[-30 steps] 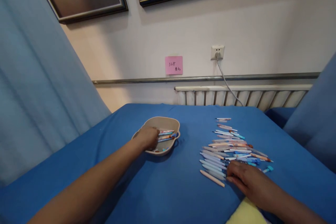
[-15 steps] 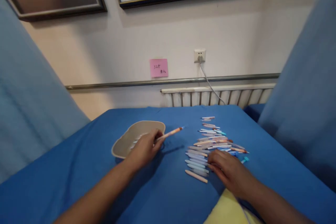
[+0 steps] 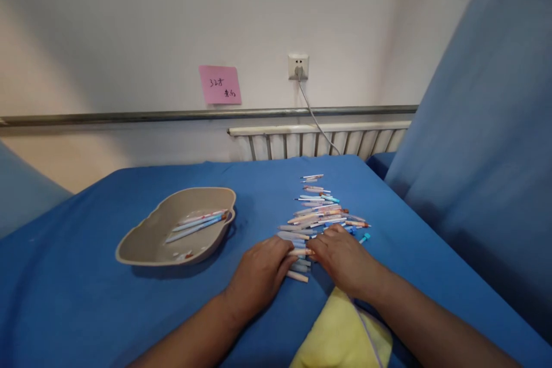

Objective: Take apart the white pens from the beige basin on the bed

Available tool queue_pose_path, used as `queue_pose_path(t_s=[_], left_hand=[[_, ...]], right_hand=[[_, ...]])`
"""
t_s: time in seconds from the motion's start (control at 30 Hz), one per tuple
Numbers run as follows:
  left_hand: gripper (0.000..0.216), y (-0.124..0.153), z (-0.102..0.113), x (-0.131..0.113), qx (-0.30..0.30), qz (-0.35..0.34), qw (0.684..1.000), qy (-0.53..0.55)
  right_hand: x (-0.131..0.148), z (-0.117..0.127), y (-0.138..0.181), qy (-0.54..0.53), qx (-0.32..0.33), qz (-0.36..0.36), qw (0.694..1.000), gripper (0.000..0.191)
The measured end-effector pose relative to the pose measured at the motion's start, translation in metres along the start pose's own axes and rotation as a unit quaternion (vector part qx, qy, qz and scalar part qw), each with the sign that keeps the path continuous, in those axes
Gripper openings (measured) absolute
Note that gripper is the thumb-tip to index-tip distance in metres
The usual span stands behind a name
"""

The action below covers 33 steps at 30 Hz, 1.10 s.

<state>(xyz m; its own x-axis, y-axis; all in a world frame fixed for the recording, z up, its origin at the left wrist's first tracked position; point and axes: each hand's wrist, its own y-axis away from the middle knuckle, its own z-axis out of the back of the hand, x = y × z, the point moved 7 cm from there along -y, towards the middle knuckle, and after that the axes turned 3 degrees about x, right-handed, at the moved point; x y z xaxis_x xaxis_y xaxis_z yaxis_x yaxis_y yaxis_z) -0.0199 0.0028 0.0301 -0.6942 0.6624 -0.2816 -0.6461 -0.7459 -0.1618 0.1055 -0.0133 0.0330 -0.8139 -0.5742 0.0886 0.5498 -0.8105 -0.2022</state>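
Note:
Between my two hands is a peach-coloured pen [image 3: 299, 252], held low over the pile. My left hand [image 3: 263, 269] is closed around its left end. The fingers of my right hand [image 3: 340, 256] are closed at its right end, where a bit of orange-brown shows. Beneath and behind them lies a pile of pens, pen barrels and thin refills [image 3: 317, 215]. One peach barrel [image 3: 297, 277] rests nearest me, and pale blue ones lie partly covered by my hands. My fingertips hide the ends of the held pen.
Left of my hands stands a beige basin [image 3: 149, 224], with a few pens [image 3: 196, 227] and small pieces inside. A yellow cloth [image 3: 340, 333] lies by my right forearm on the blue-covered table [image 3: 86, 299]. Blue curtains [image 3: 470, 144] hang at the sides.
My left hand has moved right from beside the basin, bringing the peach pen to my right hand. Both hands now meet on it above the pile. The view has shifted right and down.

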Motion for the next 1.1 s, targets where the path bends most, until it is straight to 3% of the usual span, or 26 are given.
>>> queue_pose_path(t_s=[0.13,0.27,0.37,0.47,0.57,0.8,1.1], left_hand=[[0.027,0.000,-0.005,0.003,0.041,0.022,0.999,-0.019],[0.038,0.001,-0.006,0.007,0.085,0.072,0.990,0.083],[0.022,0.004,0.005,0.007,0.036,0.070,0.988,0.130],[0.024,0.008,0.011,0.003,-0.005,0.024,0.992,0.128],[0.012,0.011,0.008,0.002,0.007,0.002,0.992,0.126],[0.034,0.008,-0.006,0.007,0.069,0.025,0.994,0.077],[0.024,0.007,-0.007,0.013,0.055,0.024,0.998,0.027]], right_hand=[[0.000,-0.004,0.000,0.002,0.013,0.011,1.000,0.022],[0.001,-0.008,0.000,0.003,0.011,0.024,1.000,0.023],[0.002,-0.009,-0.001,-0.002,0.014,0.021,1.000,0.023],[0.002,-0.010,0.000,-0.012,0.019,0.015,1.000,0.023],[0.003,-0.011,0.001,-0.019,0.025,0.016,0.999,0.025],[0.001,-0.013,0.001,-0.019,0.037,0.016,0.999,0.024],[-0.001,-0.015,0.002,0.006,0.059,0.000,0.998,0.028]])
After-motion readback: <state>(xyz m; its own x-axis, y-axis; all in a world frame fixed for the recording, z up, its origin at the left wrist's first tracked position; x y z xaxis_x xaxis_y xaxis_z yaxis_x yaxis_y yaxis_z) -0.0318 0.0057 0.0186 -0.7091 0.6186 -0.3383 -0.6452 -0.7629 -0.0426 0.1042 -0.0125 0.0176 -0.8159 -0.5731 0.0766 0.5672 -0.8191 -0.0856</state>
